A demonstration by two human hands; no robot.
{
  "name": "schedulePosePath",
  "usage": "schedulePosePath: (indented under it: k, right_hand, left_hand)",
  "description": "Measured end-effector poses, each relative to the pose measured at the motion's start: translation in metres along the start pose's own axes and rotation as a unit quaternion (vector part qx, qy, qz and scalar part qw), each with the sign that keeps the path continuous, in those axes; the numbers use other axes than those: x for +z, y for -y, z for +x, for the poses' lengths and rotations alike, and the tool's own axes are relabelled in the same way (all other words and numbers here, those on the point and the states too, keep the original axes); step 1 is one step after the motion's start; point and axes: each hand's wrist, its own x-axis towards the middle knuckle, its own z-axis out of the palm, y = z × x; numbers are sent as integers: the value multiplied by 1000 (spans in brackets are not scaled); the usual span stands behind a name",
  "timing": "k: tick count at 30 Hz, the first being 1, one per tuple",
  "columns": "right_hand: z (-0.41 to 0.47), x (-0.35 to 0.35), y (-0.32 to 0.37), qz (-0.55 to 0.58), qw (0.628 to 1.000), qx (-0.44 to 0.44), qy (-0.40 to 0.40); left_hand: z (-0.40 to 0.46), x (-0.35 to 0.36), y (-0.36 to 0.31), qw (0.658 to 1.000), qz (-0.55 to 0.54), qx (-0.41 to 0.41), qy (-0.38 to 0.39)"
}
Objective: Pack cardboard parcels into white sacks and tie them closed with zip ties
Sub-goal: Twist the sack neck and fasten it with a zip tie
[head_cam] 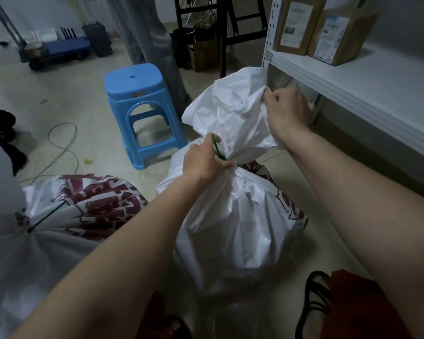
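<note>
sack (235,223): white plastic, red print, full, upright on floor beside shelf, neck gathered | zip tie (217,148): green, looped round its neck, tail slanting up-left | second sack (83,206): at left, tied with green tie (45,217) | parcels (321,28): two brown labelled boxes on shelf

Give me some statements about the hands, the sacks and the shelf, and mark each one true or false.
1. The left hand holds the sack at its tied neck, by the green zip tie. True.
2. The right hand is open and rests on the shelf. False: it grips the sack's gathered top.
3. Two parcels stand on the shelf. True.
4. The stool is red. False: it is blue.
5. The second sack, at left, has no tie. False: a green tie closes its neck.
</note>
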Motion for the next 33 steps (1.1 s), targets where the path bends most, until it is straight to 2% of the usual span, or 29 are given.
schedulePosePath:
  k: [1,4,7,8,10,12,13,16,19,22,24,26,28,30,32,33]
  right_hand:
    - [0,0,-1,-12,1000,0,-6]
    - [-5,-7,-5,-38,999,-2,-28]
    - [-14,-17,-13,4,999,-8,-46]
    - [-23,-19,-17,9,996,-57,-67]
    - [-48,-16,-24,-46,962,-249,-106]
    - [-70,-3,-38,-106,904,-411,-55]
    - [-75,4,-46,-135,891,-434,-15]
    - [-77,10,-64,-238,896,-368,65]
    - [-77,6,-62,-282,902,-286,157]
    - [-82,9,-56,-348,884,-230,212]
    - [-86,11,-57,-337,896,-176,230]
    - [-94,8,-60,-271,921,-128,249]
    - [-104,0,-65,-167,950,-148,217]
    - [-119,-14,-69,-62,980,-164,98]
    - [-138,-27,-72,-26,984,-174,-18]
    - [-148,-29,-73,-31,981,-187,-33]
  left_hand:
    - [0,4,-3,999,42,1,-6]
    - [1,14,-10,998,60,-4,2]
    - [-6,22,-18,995,99,-21,1]
    - [-10,23,-22,994,102,-37,-2]
    - [-16,24,-30,993,92,-78,-1]
    - [-22,24,-34,992,84,-94,-7]
    - [-27,25,-35,992,79,-95,-7]
    - [-46,30,-38,994,62,-91,-1]
    - [-64,36,-36,995,41,-92,17]
    - [-82,39,-29,996,-24,-63,50]
    - [-92,39,-23,996,-60,-46,47]
    - [-98,40,-20,996,-76,-43,32]
    - [-101,40,-21,996,-73,-47,17]
    - [-100,40,-20,993,-100,-58,25]
    - [-101,39,-18,986,-145,-68,37]
    - [-102,38,-17,984,-161,-74,32]
